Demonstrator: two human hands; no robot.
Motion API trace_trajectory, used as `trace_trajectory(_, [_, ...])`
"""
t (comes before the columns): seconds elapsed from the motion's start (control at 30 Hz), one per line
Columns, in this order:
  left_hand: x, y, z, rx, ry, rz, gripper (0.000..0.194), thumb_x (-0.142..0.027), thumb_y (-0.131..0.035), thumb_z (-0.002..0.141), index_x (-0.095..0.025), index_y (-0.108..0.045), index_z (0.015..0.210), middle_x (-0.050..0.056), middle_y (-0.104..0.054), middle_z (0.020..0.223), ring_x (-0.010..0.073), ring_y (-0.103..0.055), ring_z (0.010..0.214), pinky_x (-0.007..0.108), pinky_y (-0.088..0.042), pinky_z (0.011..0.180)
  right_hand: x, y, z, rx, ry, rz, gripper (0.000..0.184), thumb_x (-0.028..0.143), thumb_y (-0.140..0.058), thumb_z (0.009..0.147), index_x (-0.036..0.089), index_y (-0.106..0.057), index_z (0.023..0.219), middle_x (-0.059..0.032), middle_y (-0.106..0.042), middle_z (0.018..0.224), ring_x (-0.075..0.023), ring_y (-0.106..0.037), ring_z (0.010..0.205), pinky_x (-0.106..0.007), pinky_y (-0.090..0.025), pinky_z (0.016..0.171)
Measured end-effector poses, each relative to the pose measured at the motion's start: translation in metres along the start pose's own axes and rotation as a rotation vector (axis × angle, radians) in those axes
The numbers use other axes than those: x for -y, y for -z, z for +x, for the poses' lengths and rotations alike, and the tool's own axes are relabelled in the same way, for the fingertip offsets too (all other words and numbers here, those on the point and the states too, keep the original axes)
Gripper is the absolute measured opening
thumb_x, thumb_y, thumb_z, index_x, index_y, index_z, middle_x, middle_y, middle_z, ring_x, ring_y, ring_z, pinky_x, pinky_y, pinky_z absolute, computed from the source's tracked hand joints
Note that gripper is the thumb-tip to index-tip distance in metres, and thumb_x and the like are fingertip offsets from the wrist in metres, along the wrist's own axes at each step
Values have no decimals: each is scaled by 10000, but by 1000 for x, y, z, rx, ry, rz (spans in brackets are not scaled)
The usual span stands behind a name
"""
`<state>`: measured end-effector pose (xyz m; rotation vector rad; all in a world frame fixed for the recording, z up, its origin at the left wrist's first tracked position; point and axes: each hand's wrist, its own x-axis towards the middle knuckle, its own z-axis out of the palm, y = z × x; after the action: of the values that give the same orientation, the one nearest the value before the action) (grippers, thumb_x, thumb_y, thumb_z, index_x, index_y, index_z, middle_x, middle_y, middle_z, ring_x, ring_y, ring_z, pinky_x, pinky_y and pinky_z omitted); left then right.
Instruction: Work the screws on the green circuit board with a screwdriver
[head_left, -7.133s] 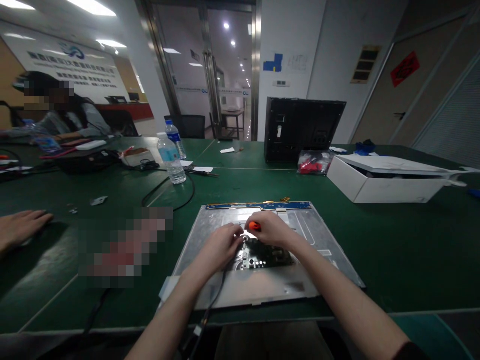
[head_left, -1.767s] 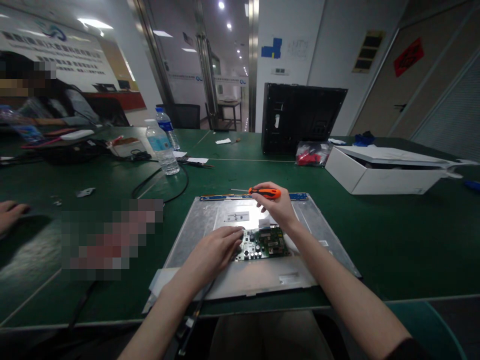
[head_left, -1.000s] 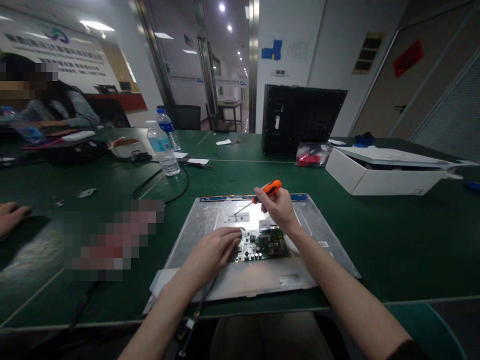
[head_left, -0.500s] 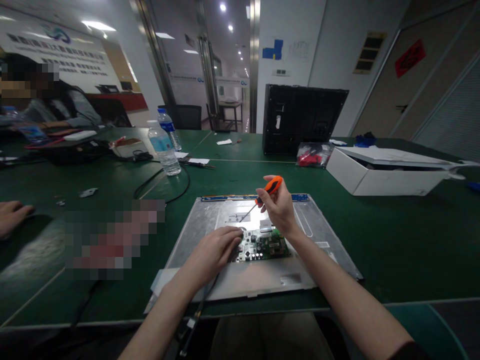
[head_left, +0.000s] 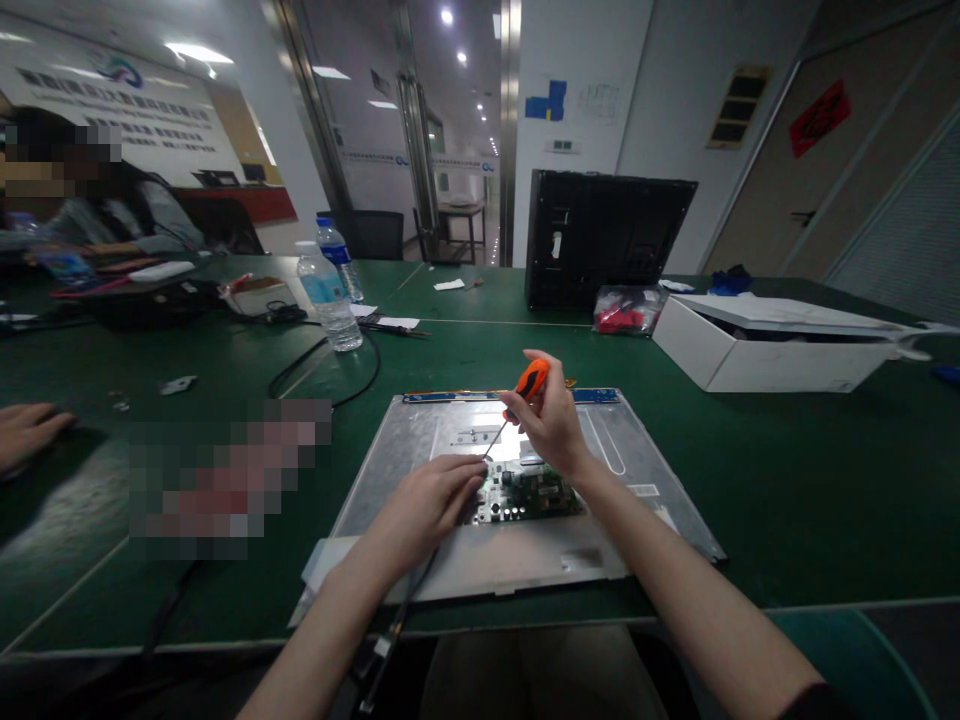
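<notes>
A screwdriver [head_left: 532, 379] is angled down to the far left corner of a circuit board [head_left: 525, 492].
The screwdriver's handle is gripped in the right hand [head_left: 553, 425], and its tip is brought close beside the fingertips of the left hand [head_left: 435, 490], which is laid palm down at the board's left edge; whether anything is pinched under it cannot be told. The board is set on a metal panel [head_left: 382, 455], near the near edge of the table [head_left: 787, 480]. Whether a screw is met by the tip cannot be seen. The shaft is leaned, so slipping could be lessened if it were stood more upright and pressed straight down. The board is best steadied lightly by its edge, with fingertips placed clear of the tip and its small parts left unpressed.
</notes>
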<state>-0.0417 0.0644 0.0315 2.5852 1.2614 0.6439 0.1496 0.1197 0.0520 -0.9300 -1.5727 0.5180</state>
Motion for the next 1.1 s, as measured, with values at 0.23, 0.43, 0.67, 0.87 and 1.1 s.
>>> trace_trajectory(0.23, [0,0,0,-3,0,-11,332,-279,-378,960,-205,-678,1081,84,-701,1132,222,-650,1032,352,-518,896,6,0,-1,27,83,-58,542,498,-580,858,200,-381,1264,60,-526,668,-114,-541,493,-241,-434,474])
trace_trajectory(0.43, [-1,1,0,8,5,-8,316,-263,-383,955,-203,-665,1082,81,-706,1114,221,-652,1022,358,-513,891,6,-2,-1,53,101,-70,536,501,-569,863,188,-375,1252,61,-523,664,-104,-518,472,-231,-410,466])
trace_trajectory(0.67, [-1,1,0,7,3,-25,320,-253,-376,951,-202,-666,1076,85,-712,1100,231,-666,987,362,-525,857,13,-6,3,154,158,-198,590,400,-598,856,194,-321,1335,64,-529,639,-122,-511,461,-243,-387,498])
trace_trajectory(0.87, [-1,2,0,17,30,-55,329,-216,-401,919,-184,-666,1110,98,-715,1097,234,-669,988,357,-528,864,27,-13,16,357,226,-365,597,230,-629,774,215,-366,1310,51,-577,639,-179,-590,578,-271,-400,574])
trace_trajectory(1.1, [-4,5,1,39,39,-67,330,-214,-385,921,-162,-674,1071,108,-709,1111,241,-659,1025,381,-515,903,17,-19,7,219,268,-319,719,295,-639,804,200,-253,1403,33,-594,718,-149,-567,549,-263,-411,555])
